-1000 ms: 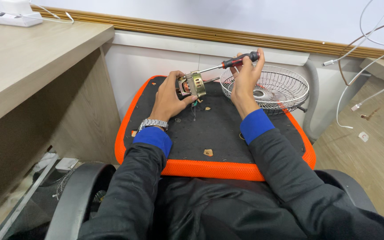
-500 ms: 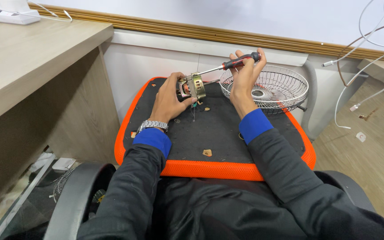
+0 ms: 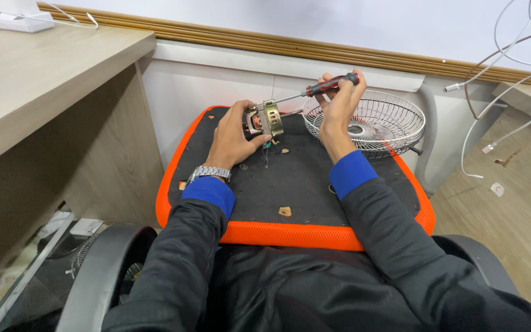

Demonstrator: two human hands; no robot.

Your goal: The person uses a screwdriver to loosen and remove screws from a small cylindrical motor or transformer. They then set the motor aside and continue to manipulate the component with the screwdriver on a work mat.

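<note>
The step in hand seems to be working a screw on the small brass-coloured metal fan motor (image 3: 265, 118), which stands at the far edge of the black work pad with orange rim (image 3: 290, 235). The left hand (image 3: 233, 136) grasps the motor from its left side, fingers wrapped around the body. The right hand (image 3: 338, 104) is clenched on the red-and-black handled screwdriver (image 3: 321, 88), whose tip meets the motor's right side. Any next turn would need the motor held steady. The white wire fan guard (image 3: 383, 123) lies at the far right corner.
</note>
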